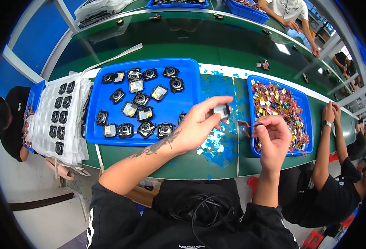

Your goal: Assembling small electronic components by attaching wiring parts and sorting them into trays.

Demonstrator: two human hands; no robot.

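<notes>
My left hand (197, 124) grips a smartwatch case (221, 111) between thumb and fingers, with its pale grey inner side partly in sight. Just right of it, my right hand (274, 135) is closed in a pinch. A small dark and reddish strip (244, 128) sticks out from those fingertips toward the watch case, seemingly apart from it. Left of my hands, a blue tray (143, 142) holds several black smartwatch cases (141, 99), some face down. On my right stands a second blue tray (311, 120), heaped with small reddish and yellow strip parts (278, 108).
Blue and white film scraps (214, 145) litter the green bench (183, 164) between the trays. White blister trays (77, 120) with watch cases are stacked at the left. Beyond runs a green conveyor (183, 43) carrying scattered parts. Other people sit left, right and across.
</notes>
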